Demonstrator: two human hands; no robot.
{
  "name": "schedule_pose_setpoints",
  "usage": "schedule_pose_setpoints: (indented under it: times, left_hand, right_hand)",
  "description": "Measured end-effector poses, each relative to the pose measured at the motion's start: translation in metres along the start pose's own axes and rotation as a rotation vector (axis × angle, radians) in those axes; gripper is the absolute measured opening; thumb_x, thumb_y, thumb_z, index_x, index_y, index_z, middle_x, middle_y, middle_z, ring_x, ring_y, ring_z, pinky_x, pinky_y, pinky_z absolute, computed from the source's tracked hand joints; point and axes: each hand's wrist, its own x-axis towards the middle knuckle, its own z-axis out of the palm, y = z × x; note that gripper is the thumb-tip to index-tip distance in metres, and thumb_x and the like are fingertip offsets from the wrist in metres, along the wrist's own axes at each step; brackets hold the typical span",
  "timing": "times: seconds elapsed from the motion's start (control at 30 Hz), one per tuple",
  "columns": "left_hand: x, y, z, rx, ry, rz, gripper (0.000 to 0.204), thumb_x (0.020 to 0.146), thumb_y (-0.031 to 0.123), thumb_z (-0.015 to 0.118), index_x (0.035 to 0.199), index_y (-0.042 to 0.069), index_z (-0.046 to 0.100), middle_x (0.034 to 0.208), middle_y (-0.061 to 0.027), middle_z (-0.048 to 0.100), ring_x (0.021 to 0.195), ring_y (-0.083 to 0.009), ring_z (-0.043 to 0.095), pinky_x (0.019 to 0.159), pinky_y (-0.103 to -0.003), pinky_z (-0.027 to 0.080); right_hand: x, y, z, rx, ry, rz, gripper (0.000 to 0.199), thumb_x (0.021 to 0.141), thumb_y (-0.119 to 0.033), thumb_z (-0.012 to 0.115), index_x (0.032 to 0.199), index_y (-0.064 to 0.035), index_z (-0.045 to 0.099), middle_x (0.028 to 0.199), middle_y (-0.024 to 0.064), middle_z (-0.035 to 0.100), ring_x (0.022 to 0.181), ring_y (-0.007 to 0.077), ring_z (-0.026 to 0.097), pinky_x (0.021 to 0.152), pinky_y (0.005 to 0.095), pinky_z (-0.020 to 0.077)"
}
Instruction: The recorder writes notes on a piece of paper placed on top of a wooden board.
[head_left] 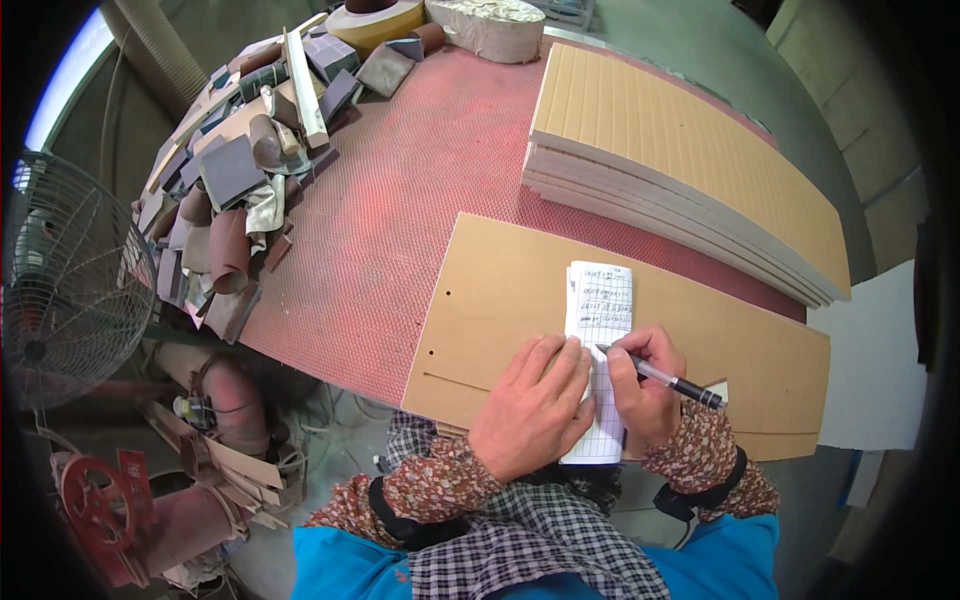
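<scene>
A narrow folded gridded paper pad (606,285), with handwriting over its upper part, lies on a tan board (500,300). My left hand (530,405) rests on the pad's left edge and the board, fingers stretched out and holding nothing. Between the thumb and fingers of my right hand (648,395) is a black and clear pen (690,387), its tip at the paper just below the written lines. The board has two small holes near its left end and a thin groove along its near side. Part of the pad is covered by my fingers.
Behind the board stands a stack of grooved tan panels (680,130). Sanding blocks and abrasive pieces (232,172) are heaped on the red mesh-covered table (400,180). A wire-guarded fan (75,290) stands at the left, above a red handwheel (100,505). A white sheet (875,370) is at the right.
</scene>
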Motion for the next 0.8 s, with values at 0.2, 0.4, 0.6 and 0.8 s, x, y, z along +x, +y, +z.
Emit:
schedule_pose_setpoints:
  times: [0.2, 0.4, 0.6, 0.8]
  left_hand:
    - [0.003, -0.007, -0.006, -0.069, -0.043, 0.020, 0.046, 0.083, 0.020, 0.070, 0.119, -0.007, 0.062, 0.124, -0.0188, 0.059, 0.119, -0.0347, 0.053, 0.102, -0.043, 0.046]
    - [0.028, -0.041, -0.038, -0.059, -0.273, 0.125, 0.054, 0.083, 0.026, 0.072, 0.126, -0.001, 0.057, 0.139, -0.0204, 0.051, 0.128, -0.0381, 0.046, 0.108, -0.048, 0.038]
    - [0.054, -0.058, -0.042, -0.121, -0.371, 0.226, 0.061, 0.081, 0.030, 0.075, 0.135, 0.009, 0.056, 0.151, -0.0185, 0.043, 0.141, -0.0399, 0.037, 0.115, -0.053, 0.029]
    - [0.049, -0.068, -0.039, -0.046, -0.453, 0.273, 0.055, 0.090, 0.039, 0.067, 0.141, 0.022, 0.056, 0.155, -0.0174, 0.039, 0.145, -0.0422, 0.031, 0.118, -0.060, 0.020]
  right_hand:
    - [0.001, 0.002, -0.002, -0.001, -0.014, 0.004, 0.016, 0.094, -0.012, 0.063, 0.091, 0.0028, 0.057, 0.071, 0.0042, 0.062, 0.061, 0.0067, 0.055, 0.054, 0.0258, 0.0467]
    - [0.001, 0.002, -0.003, 0.047, -0.008, 0.021, 0.018, 0.095, -0.014, 0.062, 0.091, 0.0025, 0.057, 0.073, 0.0039, 0.062, 0.065, 0.0060, 0.054, 0.057, 0.0251, 0.0462]
    - [0.001, 0.002, -0.004, 0.104, 0.002, 0.032, 0.018, 0.096, -0.014, 0.062, 0.092, 0.0025, 0.057, 0.074, 0.0040, 0.062, 0.066, 0.0064, 0.054, 0.059, 0.0253, 0.0466]
    - [0.001, 0.001, -0.004, 0.102, -0.004, 0.054, 0.018, 0.097, -0.014, 0.062, 0.092, 0.0024, 0.056, 0.074, 0.0041, 0.062, 0.066, 0.0067, 0.054, 0.059, 0.0251, 0.0463]
